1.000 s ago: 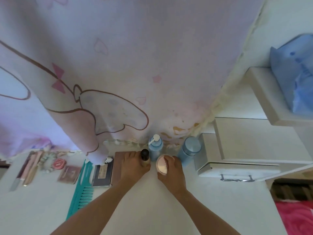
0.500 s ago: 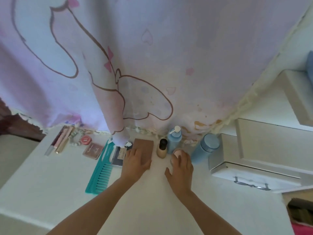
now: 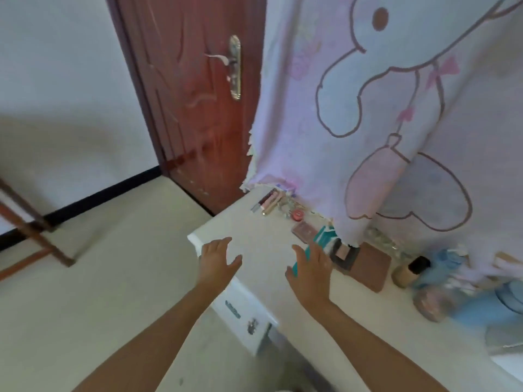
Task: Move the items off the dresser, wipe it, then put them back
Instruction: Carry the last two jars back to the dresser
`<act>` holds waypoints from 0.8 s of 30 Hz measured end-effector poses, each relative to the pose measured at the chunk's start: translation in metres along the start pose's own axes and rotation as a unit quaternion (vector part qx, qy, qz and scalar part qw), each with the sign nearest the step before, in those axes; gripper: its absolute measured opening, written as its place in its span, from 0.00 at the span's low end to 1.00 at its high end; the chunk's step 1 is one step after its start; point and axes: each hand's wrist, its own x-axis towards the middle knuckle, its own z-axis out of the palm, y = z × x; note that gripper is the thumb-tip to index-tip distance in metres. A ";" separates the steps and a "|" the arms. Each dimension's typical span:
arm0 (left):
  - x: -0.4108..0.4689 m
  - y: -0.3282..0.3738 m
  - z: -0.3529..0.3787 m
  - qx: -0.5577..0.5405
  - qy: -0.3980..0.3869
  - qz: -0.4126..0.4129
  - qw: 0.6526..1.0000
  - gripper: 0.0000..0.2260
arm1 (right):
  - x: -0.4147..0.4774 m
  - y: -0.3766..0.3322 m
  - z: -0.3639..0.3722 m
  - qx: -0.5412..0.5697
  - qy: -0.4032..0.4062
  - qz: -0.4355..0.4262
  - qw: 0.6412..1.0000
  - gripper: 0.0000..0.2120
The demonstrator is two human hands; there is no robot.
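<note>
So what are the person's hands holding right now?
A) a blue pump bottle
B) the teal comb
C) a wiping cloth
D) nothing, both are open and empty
D: the left hand and the right hand both hang with fingers spread above the white dresser top, gripping nothing; the teal comb lies on the dresser, partly hidden behind the right hand.

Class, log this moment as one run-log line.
left hand: open, empty | right hand: open, above teal comb | dresser: items along curtain
</note>
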 end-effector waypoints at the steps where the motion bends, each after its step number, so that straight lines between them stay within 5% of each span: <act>1: -0.007 -0.026 -0.024 -0.002 0.017 -0.021 1.000 0.23 | 0.000 -0.028 -0.002 0.004 0.011 -0.022 1.000 0.28; 11: -0.098 -0.233 -0.246 0.012 0.225 -0.183 0.957 0.20 | 0.001 -0.314 -0.004 0.149 0.009 -0.227 0.962 0.26; 24: -0.088 -0.341 -0.359 0.014 0.336 -0.269 0.903 0.21 | 0.066 -0.527 0.024 0.254 -0.003 -0.371 0.893 0.25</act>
